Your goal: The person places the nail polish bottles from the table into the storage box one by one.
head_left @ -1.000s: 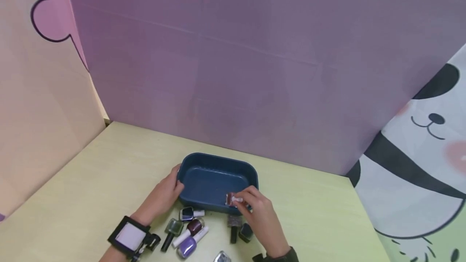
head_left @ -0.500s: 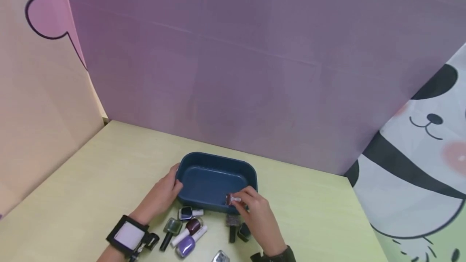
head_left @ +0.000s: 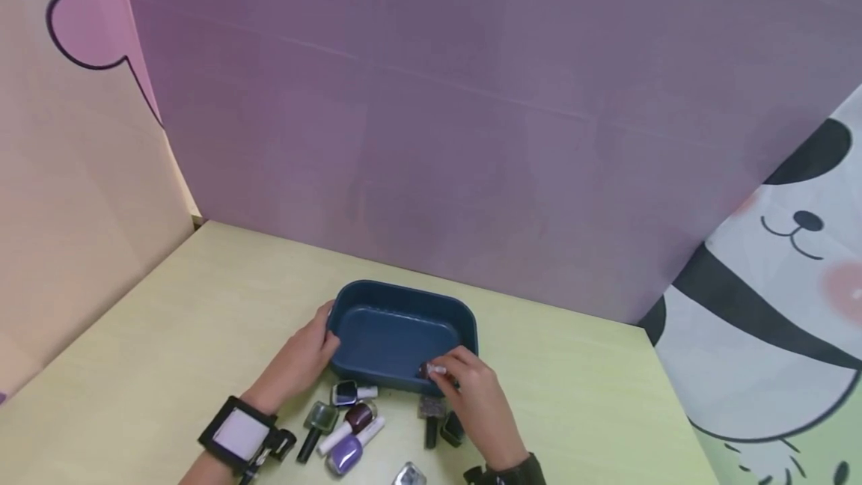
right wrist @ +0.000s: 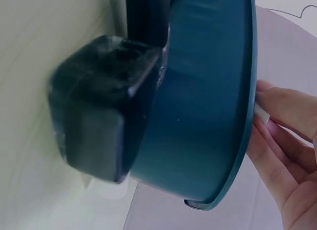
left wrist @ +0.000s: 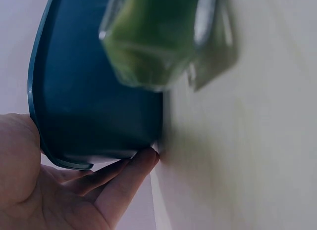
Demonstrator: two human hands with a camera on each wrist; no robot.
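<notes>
Pinched by the right hand (head_left: 471,388) over the blue tub's (head_left: 404,294) near rim, steadied by the left hand (head_left: 299,361), the nail polish bottle (head_left: 431,370) could be dropped outside.

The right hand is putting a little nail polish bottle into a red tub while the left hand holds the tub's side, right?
Not quite: the tub is dark blue, not red, as the head view shows. The rest holds: the right hand pinches a small nail polish bottle at the tub's near rim, and the left hand holds the tub's side.
</notes>
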